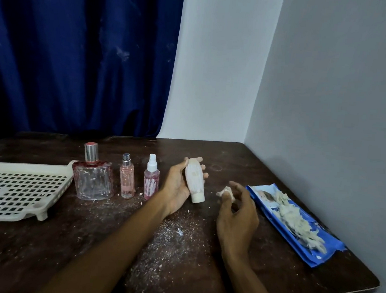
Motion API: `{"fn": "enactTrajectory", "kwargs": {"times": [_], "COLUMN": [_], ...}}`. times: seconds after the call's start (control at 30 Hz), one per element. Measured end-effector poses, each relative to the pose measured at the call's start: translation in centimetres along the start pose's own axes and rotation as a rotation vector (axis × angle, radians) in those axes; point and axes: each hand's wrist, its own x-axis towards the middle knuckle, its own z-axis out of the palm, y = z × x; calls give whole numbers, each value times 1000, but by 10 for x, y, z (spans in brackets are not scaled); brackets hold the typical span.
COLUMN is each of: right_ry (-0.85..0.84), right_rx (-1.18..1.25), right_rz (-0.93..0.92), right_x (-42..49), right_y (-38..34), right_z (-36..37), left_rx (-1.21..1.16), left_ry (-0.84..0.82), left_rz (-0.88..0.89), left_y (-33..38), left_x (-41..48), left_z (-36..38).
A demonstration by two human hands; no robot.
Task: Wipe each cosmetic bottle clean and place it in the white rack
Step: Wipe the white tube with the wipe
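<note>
White cosmetic bottle (195,184) cap-down in the left hand (179,187), grip wrapped around it above the dusty desk (232,156), right hand (237,214) just beside, grip pinching a crumpled wipe (225,192), white rack (19,192) far left, three bottles between

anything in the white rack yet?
No bottles in the white rack; the visible perforated floor is bare. Its left part runs out of frame, so that end can't be checked.

rack (19,192): we lose its left part past the picture's edge
packet (296,226): we cannot read its blurred print
</note>
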Motion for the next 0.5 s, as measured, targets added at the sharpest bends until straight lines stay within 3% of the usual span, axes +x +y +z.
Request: {"fn": "enactTrajectory", "kwargs": {"times": [0.13, 0.3, 0.5], "right_ry": [-65, -177, -317], "right_rx": [2, 162, 10], "right_rz": [-29, 64, -229], "right_x": [-2, 18, 55], "right_y": [1, -4, -8], "right_z": [-1, 4, 17], "left_rx": [-36, -32, 5], "left_ry": [9, -24, -36], "left_rz": [-2, 18, 7], "left_y": [4, 5, -4], "left_x": [2, 7, 8], "left_z": [-7, -8, -11]}}
